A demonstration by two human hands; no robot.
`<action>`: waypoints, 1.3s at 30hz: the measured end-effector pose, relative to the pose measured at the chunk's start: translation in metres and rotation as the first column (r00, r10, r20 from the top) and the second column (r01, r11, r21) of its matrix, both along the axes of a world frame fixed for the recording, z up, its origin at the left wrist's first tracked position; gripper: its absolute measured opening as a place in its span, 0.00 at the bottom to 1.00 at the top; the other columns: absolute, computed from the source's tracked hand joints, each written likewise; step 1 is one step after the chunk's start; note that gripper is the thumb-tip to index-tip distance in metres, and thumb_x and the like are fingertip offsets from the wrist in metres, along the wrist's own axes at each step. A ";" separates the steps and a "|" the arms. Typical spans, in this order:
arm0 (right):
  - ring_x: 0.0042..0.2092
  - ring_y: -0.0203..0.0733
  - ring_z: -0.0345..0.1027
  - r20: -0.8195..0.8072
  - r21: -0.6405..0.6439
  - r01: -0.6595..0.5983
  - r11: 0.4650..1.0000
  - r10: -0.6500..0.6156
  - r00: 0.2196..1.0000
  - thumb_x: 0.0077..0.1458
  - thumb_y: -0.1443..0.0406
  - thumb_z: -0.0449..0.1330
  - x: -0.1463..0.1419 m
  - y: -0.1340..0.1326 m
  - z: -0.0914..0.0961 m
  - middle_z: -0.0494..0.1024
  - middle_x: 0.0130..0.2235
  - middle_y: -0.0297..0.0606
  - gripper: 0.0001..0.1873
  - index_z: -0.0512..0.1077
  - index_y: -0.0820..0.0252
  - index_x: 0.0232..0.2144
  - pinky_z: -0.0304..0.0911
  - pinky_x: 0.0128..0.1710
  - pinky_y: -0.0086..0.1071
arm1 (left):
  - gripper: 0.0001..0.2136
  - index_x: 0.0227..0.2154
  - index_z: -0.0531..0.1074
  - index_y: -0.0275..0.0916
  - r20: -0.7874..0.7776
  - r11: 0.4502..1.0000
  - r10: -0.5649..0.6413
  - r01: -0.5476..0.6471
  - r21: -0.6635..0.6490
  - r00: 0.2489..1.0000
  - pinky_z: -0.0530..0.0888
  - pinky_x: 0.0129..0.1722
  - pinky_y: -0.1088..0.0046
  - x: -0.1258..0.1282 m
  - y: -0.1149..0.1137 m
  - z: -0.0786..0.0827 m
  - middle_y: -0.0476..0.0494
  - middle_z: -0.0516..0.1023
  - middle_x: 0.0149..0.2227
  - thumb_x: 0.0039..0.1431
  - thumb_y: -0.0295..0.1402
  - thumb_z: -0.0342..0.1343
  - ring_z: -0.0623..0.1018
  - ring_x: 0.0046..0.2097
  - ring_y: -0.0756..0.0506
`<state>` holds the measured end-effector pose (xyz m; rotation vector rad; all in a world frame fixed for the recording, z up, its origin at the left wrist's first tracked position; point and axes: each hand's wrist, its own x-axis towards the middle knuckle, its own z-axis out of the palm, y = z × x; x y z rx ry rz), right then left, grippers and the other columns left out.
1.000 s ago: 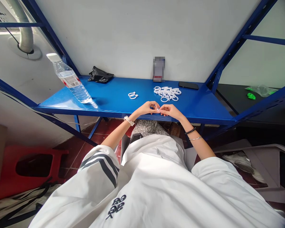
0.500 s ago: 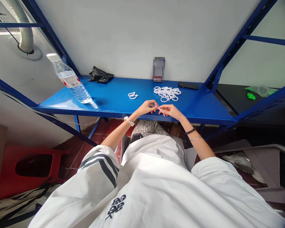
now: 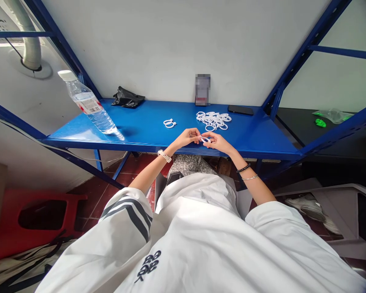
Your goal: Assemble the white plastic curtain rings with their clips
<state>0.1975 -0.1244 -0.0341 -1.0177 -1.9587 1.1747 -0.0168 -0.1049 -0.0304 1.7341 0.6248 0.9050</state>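
Over the front edge of the blue table (image 3: 134, 134), both of my hands meet at one small white ring (image 3: 205, 139). My left hand (image 3: 188, 137) pinches the ring's left end between thumb and fingertips. On its right side, my right hand (image 3: 218, 142) grips the same ring, fingers closed. Just beyond the right hand lies a loose pile of white rings (image 3: 213, 120). A couple of similar rings (image 3: 170, 123) with small knobs rest apart from it, to the left.
A water bottle (image 3: 93, 108) stands at the table's left. Behind are a black plastic bag (image 3: 127, 97), a phone-like object with a blurred front (image 3: 203, 90) leaning on the wall, and a dark phone (image 3: 240, 110) lying flat. Blue posts (image 3: 280, 99) frame the sides.
The white ring has turned in my fingers, so its round opening now shows. My right hand has shifted slightly, while the pile and the separate rings stay put.
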 end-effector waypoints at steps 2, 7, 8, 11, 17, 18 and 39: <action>0.34 0.38 0.71 0.016 0.002 -0.004 1.000 0.004 1.000 0.48 0.51 0.67 0.000 0.002 -0.002 0.76 0.45 0.43 0.30 0.70 0.61 0.49 0.66 0.31 0.30 | 0.23 0.29 0.69 0.33 -0.002 1.000 -0.004 0.004 -0.003 1.000 0.71 0.30 0.76 0.000 0.001 -0.001 0.44 0.76 0.27 0.50 0.51 0.65 0.75 0.27 0.52; 0.35 0.40 0.71 0.051 0.050 0.010 0.999 -0.012 0.999 0.46 0.51 0.69 0.000 0.004 -0.006 0.78 0.41 0.42 0.30 0.72 0.61 0.47 0.66 0.33 0.32 | 0.24 0.27 0.67 0.34 -0.020 1.000 -0.013 0.013 -0.001 1.000 0.70 0.29 0.76 0.001 0.004 -0.005 0.45 0.75 0.25 0.48 0.52 0.66 0.75 0.26 0.52; 0.35 0.40 0.71 0.058 0.051 0.005 0.999 -0.008 0.998 0.45 0.51 0.69 0.000 0.004 -0.006 0.78 0.40 0.41 0.30 0.72 0.62 0.46 0.65 0.33 0.31 | 0.24 0.27 0.67 0.34 -0.026 1.000 -0.012 0.012 0.003 1.000 0.71 0.29 0.76 0.001 0.004 -0.006 0.46 0.75 0.24 0.48 0.52 0.66 0.75 0.26 0.51; 0.32 0.38 0.68 0.066 0.045 -0.009 0.999 0.006 0.998 0.43 0.51 0.70 -0.001 0.002 -0.003 0.77 0.37 0.39 0.30 0.71 0.62 0.44 0.62 0.30 0.29 | 0.24 0.26 0.67 0.34 -0.046 1.000 -0.015 0.016 0.020 0.999 0.70 0.28 0.76 0.000 0.004 -0.005 0.46 0.75 0.23 0.49 0.53 0.65 0.75 0.26 0.51; 0.30 0.35 0.65 0.049 0.032 -0.005 0.999 0.004 0.999 0.41 0.51 0.71 -0.003 -0.001 0.001 0.73 0.30 0.34 0.28 0.70 0.62 0.39 0.58 0.28 0.27 | 0.24 0.26 0.67 0.34 -0.053 1.000 -0.022 0.024 0.020 0.998 0.69 0.27 0.77 0.001 0.003 -0.004 0.46 0.74 0.23 0.48 0.53 0.65 0.74 0.26 0.51; 0.30 0.34 0.64 0.048 0.032 -0.004 0.999 0.002 0.999 0.41 0.51 0.71 -0.003 -0.002 0.001 0.72 0.30 0.33 0.28 0.70 0.62 0.39 0.58 0.28 0.27 | 0.24 0.26 0.67 0.34 -0.057 1.000 -0.022 0.023 0.018 0.998 0.69 0.27 0.76 0.001 0.003 -0.004 0.46 0.74 0.23 0.48 0.53 0.66 0.74 0.26 0.51; 0.29 0.34 0.64 0.048 0.058 0.003 0.998 -0.006 0.999 0.41 0.50 0.71 -0.003 -0.004 0.002 0.71 0.29 0.33 0.27 0.68 0.61 0.36 0.58 0.28 0.28 | 0.23 0.28 0.68 0.33 -0.063 1.000 -0.018 0.017 -0.016 0.998 0.70 0.30 0.75 0.002 0.003 -0.003 0.47 0.74 0.24 0.48 0.51 0.66 0.74 0.27 0.51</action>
